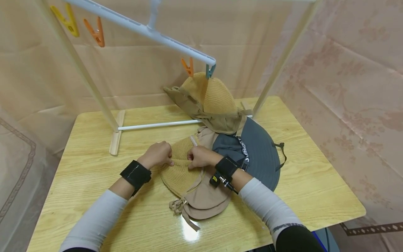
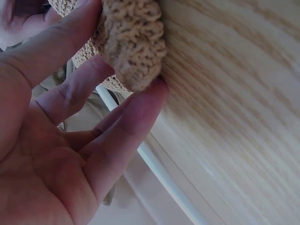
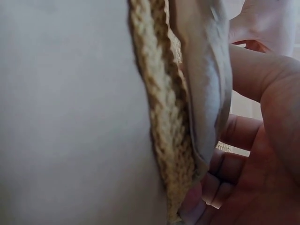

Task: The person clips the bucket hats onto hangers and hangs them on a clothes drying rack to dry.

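A tan knitted hat (image 1: pixel 179 178) lies on the table, overlapping a beige cloth hat (image 1: pixel 206 201) with cords. My left hand (image 1: pixel 157 154) pinches a raised fold of the knitted hat from the left. In the left wrist view, thumb and fingers (image 2: pixel 145 101) meet around the thick knit (image 2: pixel 133 42). From the right, my right hand (image 1: pixel 204 156) pinches the same fold. The right wrist view shows its fingers (image 3: pixel 241 131) behind beige fabric (image 3: pixel 208 79) and a knitted edge (image 3: pixel 164 112). Beside that hand spreads a dark grey brimmed hat (image 1: pixel 262 154) with a strap.
Above the table slants a light blue hanger bar (image 1: pixel 138 26). A teal clothespin (image 1: pixel 210 71) and an orange clothespin (image 1: pixel 188 67) hang over another knitted hat (image 1: pixel 220 96) and an olive hat (image 1: pixel 220 120). Rack posts (image 1: pixel 83 73) and a low white rod (image 1: pixel 157 125) stand behind.
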Action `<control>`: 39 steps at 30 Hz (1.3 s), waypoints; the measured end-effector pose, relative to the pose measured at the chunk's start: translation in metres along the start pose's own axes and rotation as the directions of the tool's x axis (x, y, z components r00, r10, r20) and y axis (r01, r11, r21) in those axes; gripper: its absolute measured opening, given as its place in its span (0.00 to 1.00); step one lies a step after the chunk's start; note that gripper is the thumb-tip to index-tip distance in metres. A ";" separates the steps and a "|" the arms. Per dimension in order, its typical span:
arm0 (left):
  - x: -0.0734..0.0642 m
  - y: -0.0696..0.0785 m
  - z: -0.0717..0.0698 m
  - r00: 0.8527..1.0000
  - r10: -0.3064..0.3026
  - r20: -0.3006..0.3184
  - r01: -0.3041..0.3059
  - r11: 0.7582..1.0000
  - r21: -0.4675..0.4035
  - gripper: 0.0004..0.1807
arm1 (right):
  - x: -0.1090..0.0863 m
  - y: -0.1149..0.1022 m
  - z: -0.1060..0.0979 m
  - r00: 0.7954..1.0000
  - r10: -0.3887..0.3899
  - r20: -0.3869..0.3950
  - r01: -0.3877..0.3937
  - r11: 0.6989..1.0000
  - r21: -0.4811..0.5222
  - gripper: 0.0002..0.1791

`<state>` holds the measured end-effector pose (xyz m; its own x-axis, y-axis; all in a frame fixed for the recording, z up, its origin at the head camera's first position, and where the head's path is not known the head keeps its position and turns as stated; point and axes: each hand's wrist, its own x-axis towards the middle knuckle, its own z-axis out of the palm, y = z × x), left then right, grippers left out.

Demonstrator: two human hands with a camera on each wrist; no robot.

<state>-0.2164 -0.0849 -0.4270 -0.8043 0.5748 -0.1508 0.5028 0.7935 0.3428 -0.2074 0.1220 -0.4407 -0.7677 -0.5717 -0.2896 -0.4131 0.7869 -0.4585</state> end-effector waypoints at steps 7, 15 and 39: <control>-0.001 0.002 -0.001 1.000 -0.004 -0.002 0.004 1.000 0.005 0.13 | -0.002 -0.001 -0.001 1.000 -0.001 -0.006 0.000 1.000 -0.007 0.13; -0.003 0.002 -0.001 0.999 0.025 -0.030 -0.024 1.000 0.018 0.19 | -0.008 0.001 0.000 0.996 -0.029 -0.080 0.031 0.999 0.018 0.11; -0.020 -0.013 0.001 0.998 -0.058 0.021 0.062 0.957 -0.284 0.17 | -0.029 -0.007 0.003 0.975 -0.092 -0.203 0.093 0.996 -0.004 0.05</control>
<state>-0.2061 -0.1065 -0.4296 -0.8251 0.5320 -0.1902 0.3414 0.7377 0.5825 -0.1808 0.1327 -0.4312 -0.8097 -0.5827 -0.0694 -0.4848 0.7309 -0.4804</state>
